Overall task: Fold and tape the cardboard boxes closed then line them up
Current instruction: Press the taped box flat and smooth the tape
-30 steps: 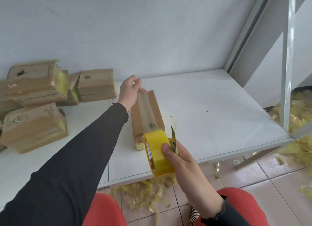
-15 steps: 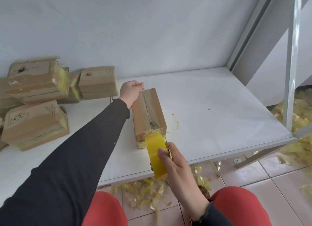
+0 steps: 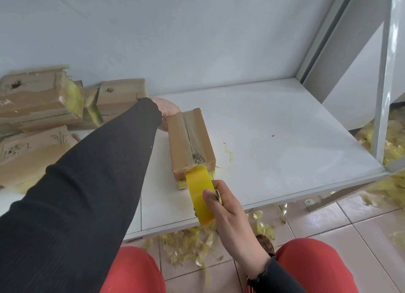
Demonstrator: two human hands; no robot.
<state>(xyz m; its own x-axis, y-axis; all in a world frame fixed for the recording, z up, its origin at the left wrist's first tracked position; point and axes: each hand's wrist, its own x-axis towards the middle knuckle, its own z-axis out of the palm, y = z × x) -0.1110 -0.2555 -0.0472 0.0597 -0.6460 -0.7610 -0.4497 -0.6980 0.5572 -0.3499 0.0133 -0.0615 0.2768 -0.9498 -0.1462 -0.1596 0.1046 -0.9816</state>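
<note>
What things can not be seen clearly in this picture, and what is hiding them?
Head view, one picture only:
- Left hand: its fingers are behind the sleeve and the box, so the grip is unclear.
- Box's far end and underside: hidden by the box itself.
- Small tool in the right hand: mostly covered by the fingers.
- Tape roll: its core is hidden.
- Print on the stacked boxes: too small.

A white worktop (image 3: 274, 126) stands against a pale grey wall (image 3: 175, 34). A white metal post (image 3: 385, 78) rises at its right corner. Below, the floor (image 3: 350, 227) is pale tile strewn with crumpled yellow tape scraps (image 3: 188, 244), with more heaped at the far right. Red trousers (image 3: 317, 264) cover the person's knees.
</note>
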